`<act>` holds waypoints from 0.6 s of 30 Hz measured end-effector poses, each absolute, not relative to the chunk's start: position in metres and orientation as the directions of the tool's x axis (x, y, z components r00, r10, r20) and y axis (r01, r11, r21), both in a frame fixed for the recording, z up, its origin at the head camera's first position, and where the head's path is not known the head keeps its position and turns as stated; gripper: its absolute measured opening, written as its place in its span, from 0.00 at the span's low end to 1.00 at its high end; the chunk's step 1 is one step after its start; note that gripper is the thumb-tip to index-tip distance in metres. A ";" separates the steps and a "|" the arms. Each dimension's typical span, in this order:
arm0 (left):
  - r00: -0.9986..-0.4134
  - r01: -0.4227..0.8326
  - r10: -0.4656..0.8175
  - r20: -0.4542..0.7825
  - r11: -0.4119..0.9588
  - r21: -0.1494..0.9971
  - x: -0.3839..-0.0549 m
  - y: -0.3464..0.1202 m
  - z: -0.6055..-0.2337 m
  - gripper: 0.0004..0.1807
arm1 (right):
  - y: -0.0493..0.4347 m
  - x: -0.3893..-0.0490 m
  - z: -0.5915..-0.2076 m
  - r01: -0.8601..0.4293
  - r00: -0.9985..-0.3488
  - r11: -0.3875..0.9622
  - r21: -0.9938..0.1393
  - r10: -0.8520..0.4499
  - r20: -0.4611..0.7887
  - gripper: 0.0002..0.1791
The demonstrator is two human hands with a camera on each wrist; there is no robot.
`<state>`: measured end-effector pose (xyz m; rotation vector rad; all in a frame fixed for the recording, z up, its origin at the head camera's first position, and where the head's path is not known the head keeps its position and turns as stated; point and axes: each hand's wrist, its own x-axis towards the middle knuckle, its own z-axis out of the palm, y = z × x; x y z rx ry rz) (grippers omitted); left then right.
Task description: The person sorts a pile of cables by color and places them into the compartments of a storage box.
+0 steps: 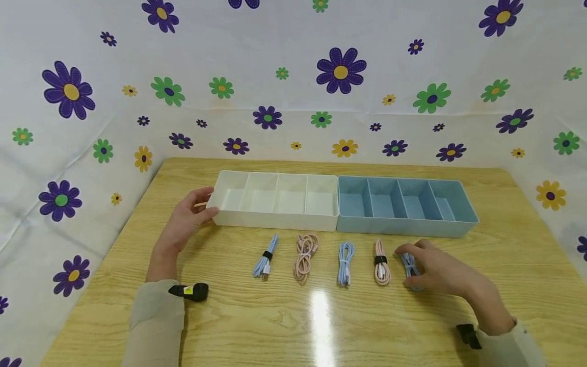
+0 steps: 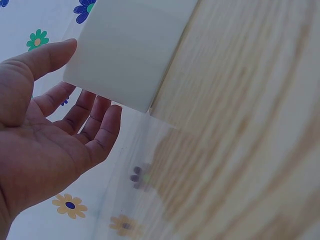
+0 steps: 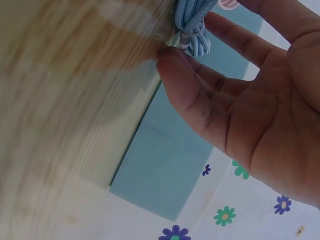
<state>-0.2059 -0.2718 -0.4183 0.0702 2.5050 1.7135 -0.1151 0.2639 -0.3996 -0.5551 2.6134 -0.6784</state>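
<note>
My left hand [image 1: 185, 219] is at the left end of a white divided organizer box [image 1: 275, 220], thumb by its front corner and fingers along the end wall. In the left wrist view the fingers [image 2: 102, 127] are loosely bent at the box's edge. My right hand [image 1: 440, 270] reaches over the rightmost cable, a coiled light blue one [image 1: 409, 262], thumb and forefinger spread on either side. In the right wrist view this blue cable bundle [image 3: 192, 25] lies among the spread fingers, a light tie around it. The hand partly hides the cable from above.
A blue divided box [image 1: 408, 227] adjoins the white box's right end. In front lie a blue cable with black strap [image 1: 266, 260], a pink cable [image 1: 304, 259], another blue cable [image 1: 345, 262] and a strapped pink cable [image 1: 381, 265]. Flowered cloth [image 1: 293, 97] surrounds the wooden table [image 1: 257, 326].
</note>
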 end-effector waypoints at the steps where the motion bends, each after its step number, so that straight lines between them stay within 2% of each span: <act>1: -0.993 -0.023 0.097 -0.062 0.364 0.931 -0.206 -0.272 -0.418 0.34 | 0.263 -0.115 -0.400 -0.280 -0.848 0.805 -0.523 -0.463 -0.258 0.32; 11: -0.994 -0.033 0.088 -0.072 0.382 0.924 -0.206 -0.273 -0.418 0.34 | 0.260 -0.117 -0.400 -0.308 -0.848 0.798 -0.517 -0.478 -0.232 0.28; 18: -0.993 -0.028 0.097 -0.069 0.371 0.928 -0.206 -0.272 -0.417 0.35 | 0.260 -0.115 -0.401 -0.328 -0.864 0.798 -0.505 -0.469 -0.181 0.29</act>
